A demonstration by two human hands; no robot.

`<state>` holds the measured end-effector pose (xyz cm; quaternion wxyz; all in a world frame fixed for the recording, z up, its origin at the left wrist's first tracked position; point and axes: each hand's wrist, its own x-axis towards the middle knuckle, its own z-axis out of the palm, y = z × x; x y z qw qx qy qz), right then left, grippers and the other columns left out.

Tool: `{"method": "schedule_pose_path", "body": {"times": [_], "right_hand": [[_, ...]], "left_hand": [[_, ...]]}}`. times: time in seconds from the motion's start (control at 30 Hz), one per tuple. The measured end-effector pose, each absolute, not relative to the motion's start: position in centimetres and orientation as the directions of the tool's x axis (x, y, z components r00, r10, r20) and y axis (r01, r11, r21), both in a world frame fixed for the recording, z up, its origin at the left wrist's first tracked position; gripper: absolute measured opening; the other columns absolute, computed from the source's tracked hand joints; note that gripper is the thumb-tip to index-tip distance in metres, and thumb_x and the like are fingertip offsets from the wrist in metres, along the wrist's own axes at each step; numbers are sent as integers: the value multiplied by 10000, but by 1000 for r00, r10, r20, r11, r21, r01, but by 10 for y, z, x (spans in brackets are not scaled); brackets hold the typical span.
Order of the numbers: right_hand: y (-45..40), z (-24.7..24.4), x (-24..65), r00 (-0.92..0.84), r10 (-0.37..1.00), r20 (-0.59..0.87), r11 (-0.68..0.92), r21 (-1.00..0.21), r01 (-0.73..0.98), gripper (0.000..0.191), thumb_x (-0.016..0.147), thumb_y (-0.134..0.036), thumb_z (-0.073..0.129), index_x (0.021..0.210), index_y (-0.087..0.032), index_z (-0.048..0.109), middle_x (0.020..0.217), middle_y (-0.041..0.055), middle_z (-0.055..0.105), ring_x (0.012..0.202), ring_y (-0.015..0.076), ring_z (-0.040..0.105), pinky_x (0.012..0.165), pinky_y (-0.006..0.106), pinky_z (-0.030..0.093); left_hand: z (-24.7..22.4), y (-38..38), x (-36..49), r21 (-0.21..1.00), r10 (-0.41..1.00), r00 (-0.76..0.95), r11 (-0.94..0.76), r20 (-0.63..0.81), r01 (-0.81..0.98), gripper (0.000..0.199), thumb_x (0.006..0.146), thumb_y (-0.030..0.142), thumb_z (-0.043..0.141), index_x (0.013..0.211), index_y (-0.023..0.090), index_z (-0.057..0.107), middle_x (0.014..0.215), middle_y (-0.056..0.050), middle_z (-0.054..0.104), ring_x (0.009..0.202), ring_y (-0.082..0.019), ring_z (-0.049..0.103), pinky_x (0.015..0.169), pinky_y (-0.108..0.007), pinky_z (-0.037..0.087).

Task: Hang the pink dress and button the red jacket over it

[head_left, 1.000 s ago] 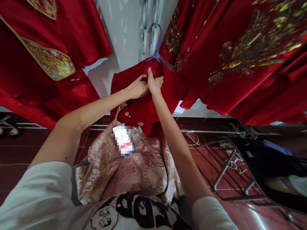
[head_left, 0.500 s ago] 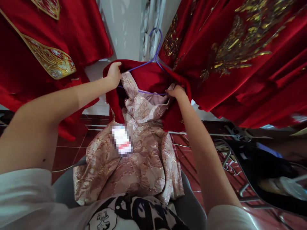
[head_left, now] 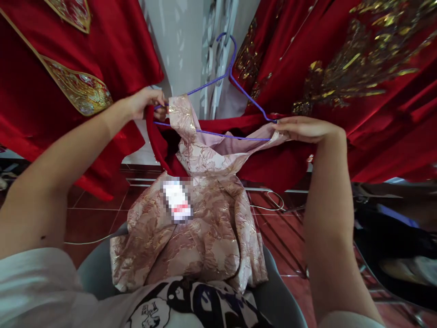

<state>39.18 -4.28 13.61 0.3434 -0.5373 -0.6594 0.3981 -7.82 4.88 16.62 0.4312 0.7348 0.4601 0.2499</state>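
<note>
The left hand (head_left: 150,102) and right hand (head_left: 302,128) each clamped an end of the purple hanger (head_left: 231,69). Tilting it might have let the pink dress (head_left: 215,228) slip off.

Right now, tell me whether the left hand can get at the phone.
Probably yes: the phone lies uncovered on the dress, within easy-looking reach, though the left hand is busy at the hanger's end.
</note>
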Motion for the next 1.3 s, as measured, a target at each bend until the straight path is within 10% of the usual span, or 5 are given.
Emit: {"method": "schedule_pose_path", "body": {"times": [0.2, 0.3, 0.57, 1.0, 1.3], "right_hand": [[-49, 124, 395, -90, 995, 44, 72, -935, 347, 173, 819, -382, 792, 942, -276, 732, 901, 18, 714, 825, 192, 649, 939, 401, 584], [-42, 112, 392, -12, 987, 158, 149, -903, 403, 203, 832, -399, 754, 1011, -304, 746, 956, 35, 743, 948, 256, 682, 983, 473, 574], [-20, 86, 380, 87, 883, 462, 339, -754, 563, 196, 898, -322, 656, 1042, -240, 760, 994, 65, 784, 971, 249, 727, 926, 446, 602], [-44, 15, 374, 319, 920, 226, -78, -694, 716, 201, 813, -112, 552, 844, -167, 743, 902, 115, 803, 882, 282, 763, 879, 428, 593], [-86, 36, 348, 2, 891, 455, 270, -532, 803, 170, 935, -364, 593, 976, -216, 666, 921, 104, 787, 836, 251, 747, 779, 369, 579]], "left_hand": [[124, 58, -88, 822, 741, 586, -81, -328, 563, 722, 1036, 696, 157, 1007, 134, 609, 821, -148, 707, 695, -187, 560, 764, -456, 541], [124, 68, -82, 719, 842, 529, -303, -105, 625, 644, 1061, 601, 325, 1371, 64, 499, 1220, -201, 698, 906, -189, 624, 852, -413, 547], [141, 52, -52, -193, 757, 584, -552, 294, 811, 539, 1056, 144, 414, 1591, 210, 423, 1351, -75, 640, 1144, -225, 553, 1027, -385, 411], [42, 16, -115, -494, 740, 663, -538, 111, 683, 362, 1044, 187, 355, 1105, 96, 699, 982, -151, 724, 883, -247, 623, 699, -354, 409], [62, -1, -69, -477, 535, 843, -727, 56, 494, 304, 982, 194, 444, 1070, 186, 735, 917, -110, 702, 948, -245, 681, 732, -346, 507]]}}
